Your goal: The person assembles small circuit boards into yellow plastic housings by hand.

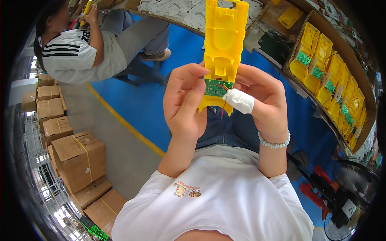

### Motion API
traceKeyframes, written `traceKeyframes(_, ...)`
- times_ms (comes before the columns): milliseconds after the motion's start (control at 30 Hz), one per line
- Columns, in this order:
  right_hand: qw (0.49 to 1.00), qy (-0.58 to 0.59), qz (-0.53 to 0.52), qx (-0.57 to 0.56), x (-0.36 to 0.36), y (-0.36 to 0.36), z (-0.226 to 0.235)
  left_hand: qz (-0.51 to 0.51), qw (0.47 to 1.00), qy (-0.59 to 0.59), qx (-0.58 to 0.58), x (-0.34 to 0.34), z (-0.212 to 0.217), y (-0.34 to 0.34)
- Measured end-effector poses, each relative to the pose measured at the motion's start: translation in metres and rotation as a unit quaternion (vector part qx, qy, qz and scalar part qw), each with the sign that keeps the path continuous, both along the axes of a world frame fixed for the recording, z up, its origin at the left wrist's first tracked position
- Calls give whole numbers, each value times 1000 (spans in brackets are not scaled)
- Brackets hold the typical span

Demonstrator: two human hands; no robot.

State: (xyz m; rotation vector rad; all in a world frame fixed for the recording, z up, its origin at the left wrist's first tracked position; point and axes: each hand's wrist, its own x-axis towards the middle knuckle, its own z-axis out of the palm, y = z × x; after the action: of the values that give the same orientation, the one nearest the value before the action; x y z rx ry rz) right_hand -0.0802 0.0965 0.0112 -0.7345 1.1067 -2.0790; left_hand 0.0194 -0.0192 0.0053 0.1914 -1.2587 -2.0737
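At centre of the head view, both hands grasp a long yellow plastic housing [223,44] held upright, its top reaching toward twelve o'clock. Left hand [185,100] clasps the housing's lower left edge, thumb pressed on a small green circuit board [216,88] seated in the shell. Right hand [263,100] grips the lower right edge, its thumb wrapped in white tape [239,101] touching the board; a bead bracelet [274,142] circles the wrist. Thin red wires [223,107] hang from the board. At two o'clock, a cardboard tray [372,108] holds matching yellow housings [333,76]. At ten o'clock sits another person [76,50]; stacked cardboard boxes [78,158] lie at eight o'clock
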Motion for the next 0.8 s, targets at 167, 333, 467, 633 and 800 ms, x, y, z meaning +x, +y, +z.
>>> traceKeyframes(167, 999, 40, -1, 1, -5, 4, -5, -30, 998, 38, 48, 1, -2, 0)
traceKeyframes(333, 997, 25, -6, 70, -9, -1, -4, -34, 996, 20, 84, -7, -6, -7)
traceKeyframes(467, 985, 171, 2, 34, -28, 11, -23, -32, 998, -6, 54, -15, 6, -13)
traceKeyframes(633, 962, 189, 46, 190, -24, 13, -53, -90, 994, 33, 55, -14, 7, -21)
traceKeyframes(800, 947, 276, -10, 166, 2, -3, -65, -77, 997, 13, 24, -11, 5, -16)
